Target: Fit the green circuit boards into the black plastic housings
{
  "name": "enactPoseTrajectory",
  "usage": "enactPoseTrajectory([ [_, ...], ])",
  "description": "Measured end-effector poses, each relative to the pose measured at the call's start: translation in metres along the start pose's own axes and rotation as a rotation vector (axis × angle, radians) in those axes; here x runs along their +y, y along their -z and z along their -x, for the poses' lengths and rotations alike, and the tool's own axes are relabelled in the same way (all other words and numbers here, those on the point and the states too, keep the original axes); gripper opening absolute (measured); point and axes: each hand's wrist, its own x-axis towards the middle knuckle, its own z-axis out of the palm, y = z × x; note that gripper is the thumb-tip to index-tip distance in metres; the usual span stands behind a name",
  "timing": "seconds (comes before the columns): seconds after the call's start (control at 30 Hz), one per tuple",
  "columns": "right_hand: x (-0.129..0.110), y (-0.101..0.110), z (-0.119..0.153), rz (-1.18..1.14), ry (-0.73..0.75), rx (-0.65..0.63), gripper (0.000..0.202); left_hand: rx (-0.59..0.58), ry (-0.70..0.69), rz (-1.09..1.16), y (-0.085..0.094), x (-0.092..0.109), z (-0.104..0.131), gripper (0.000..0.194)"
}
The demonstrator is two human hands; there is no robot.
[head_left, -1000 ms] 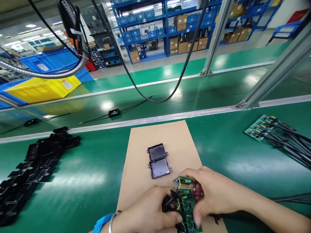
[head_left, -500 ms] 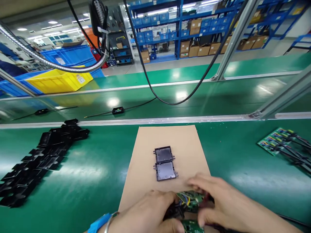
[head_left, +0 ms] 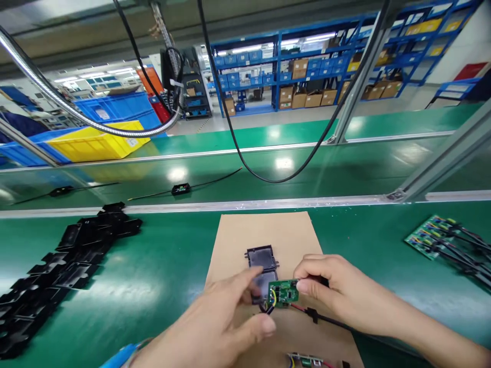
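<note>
Evidently pinched by its right edge in the closed fingers of the right hand [head_left: 345, 291], the circuit board [head_left: 284, 292] overlaps the lower black case [head_left: 269, 277] on the cardboard [head_left: 229, 235], a hold that appears to leave its face accessible. The left hand [head_left: 222, 314] is open beside it, contact with the case indeterminable, and looped wires [head_left: 273, 300] obstruct the board's left end. Black housings [head_left: 76, 255] lie along the worktop's [head_left: 161, 286] left side; cabled boards [head_left: 430, 236] lie by its right edge.
</note>
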Motion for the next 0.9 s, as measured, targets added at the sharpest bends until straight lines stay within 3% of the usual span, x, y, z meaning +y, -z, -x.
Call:
enactPoseTrajectory([
  [0.03,-0.001,0.000,-0.006,0.010,-0.004,0.015,0.019,0.038,0.000,0.055,-0.004,-0.003,-0.007,0.052],
  [0.1,0.000,0.000,-0.018,0.054,-0.051,0.060,0.020,0.103,0.032,0.124,-0.012,-0.010,-0.021,0.036],
  [0.2,0.001,-0.002,-0.034,0.163,-0.123,0.104,0.023,0.220,0.062,0.075,-0.020,-0.018,-0.038,0.022],
  [0.33,-0.010,-0.022,-0.050,0.636,-0.007,0.254,0.012,0.334,0.044,-0.024,-0.021,-0.023,-0.052,0.019],
  [0.43,-0.022,-0.038,-0.059,0.923,0.078,0.213,0.018,0.350,0.053,0.018,-0.020,-0.029,-0.061,0.019],
  [0.57,-0.015,-0.032,-0.071,0.829,0.198,0.142,0.012,0.192,0.082,0.356,-0.011,-0.044,-0.070,0.023],
  [0.63,-0.003,-0.021,-0.076,0.722,0.238,0.102,0.006,0.133,0.097,0.412,-0.002,-0.051,-0.068,0.028],
  [0.77,0.022,-0.008,-0.085,0.575,0.231,-0.016,0.004,0.126,0.027,0.198,0.015,-0.057,-0.061,0.029],
  [0.9,0.031,-0.009,-0.093,0.553,0.259,-0.110,0.006,0.089,0.016,0.029,0.018,-0.064,-0.064,0.033],
])
